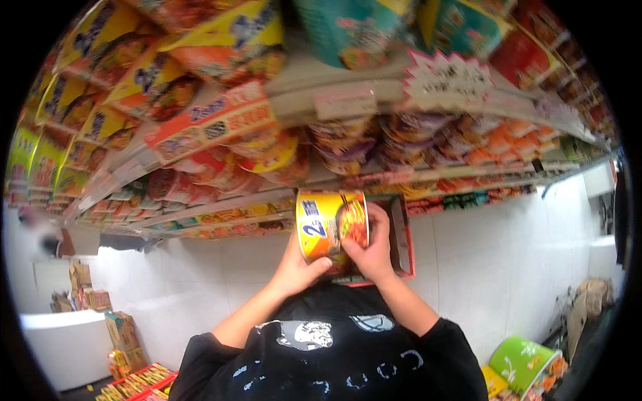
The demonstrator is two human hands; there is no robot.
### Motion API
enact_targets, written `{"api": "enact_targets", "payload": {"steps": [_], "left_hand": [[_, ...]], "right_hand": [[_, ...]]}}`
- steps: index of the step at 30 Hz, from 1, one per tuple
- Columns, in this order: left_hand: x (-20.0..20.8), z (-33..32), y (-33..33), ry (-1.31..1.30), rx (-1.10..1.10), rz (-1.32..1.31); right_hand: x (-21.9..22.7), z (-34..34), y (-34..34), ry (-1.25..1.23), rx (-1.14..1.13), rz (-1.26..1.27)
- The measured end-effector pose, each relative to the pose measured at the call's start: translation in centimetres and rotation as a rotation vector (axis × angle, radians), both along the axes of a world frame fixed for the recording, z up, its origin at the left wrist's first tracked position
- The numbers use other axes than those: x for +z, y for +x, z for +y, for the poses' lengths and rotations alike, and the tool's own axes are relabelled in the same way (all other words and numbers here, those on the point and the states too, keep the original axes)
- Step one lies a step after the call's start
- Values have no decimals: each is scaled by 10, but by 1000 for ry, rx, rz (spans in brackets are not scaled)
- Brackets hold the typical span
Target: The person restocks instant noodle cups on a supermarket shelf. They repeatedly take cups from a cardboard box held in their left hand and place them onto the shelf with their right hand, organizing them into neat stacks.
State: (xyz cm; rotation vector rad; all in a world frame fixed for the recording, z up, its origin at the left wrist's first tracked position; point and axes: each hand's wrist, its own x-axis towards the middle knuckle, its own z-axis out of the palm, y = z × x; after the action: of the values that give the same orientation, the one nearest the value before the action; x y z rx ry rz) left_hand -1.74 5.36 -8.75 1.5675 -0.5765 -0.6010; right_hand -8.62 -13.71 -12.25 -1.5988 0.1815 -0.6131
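Observation:
A yellow and orange instant noodle cup [326,224] with a picture of noodles on its side lies tipped sideways between my two hands, in front of my chest. From the lower left my left hand [301,262] grips it, thumb along its lower edge. My right hand [372,244] wraps round its right end, thumb pressed on the side. Below the cup stands an open red-edged carton [403,250], mostly hidden by my arms and the cup.
Ahead is a store shelf [294,87] stacked with noodle cups and packets. A teal tub [351,33] stands on its upper level. Cardboard boxes [124,337] stand at the lower left, a green bucket-shaped container [525,361] at the lower right. Pale tiles [468,247] cover the floor.

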Motion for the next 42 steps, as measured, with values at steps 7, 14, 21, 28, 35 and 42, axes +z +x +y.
{"api": "enact_targets", "payload": {"steps": [7, 14, 21, 28, 35, 42], "left_hand": [[39, 43, 14, 69, 167, -353], [70, 108, 49, -73, 79, -844], [101, 166, 71, -75, -78, -965], [113, 206, 59, 6, 186, -817], [152, 256, 104, -151, 130, -1056], [277, 333, 166, -159, 454, -1594]], "right_hand": [[19, 42, 13, -83, 63, -234], [45, 88, 18, 104, 235, -151], [92, 146, 37, 766, 535, 54], [98, 186, 57, 630, 426, -1], [83, 206, 68, 597, 541, -118], [-8, 179, 30, 68, 152, 373]]}}
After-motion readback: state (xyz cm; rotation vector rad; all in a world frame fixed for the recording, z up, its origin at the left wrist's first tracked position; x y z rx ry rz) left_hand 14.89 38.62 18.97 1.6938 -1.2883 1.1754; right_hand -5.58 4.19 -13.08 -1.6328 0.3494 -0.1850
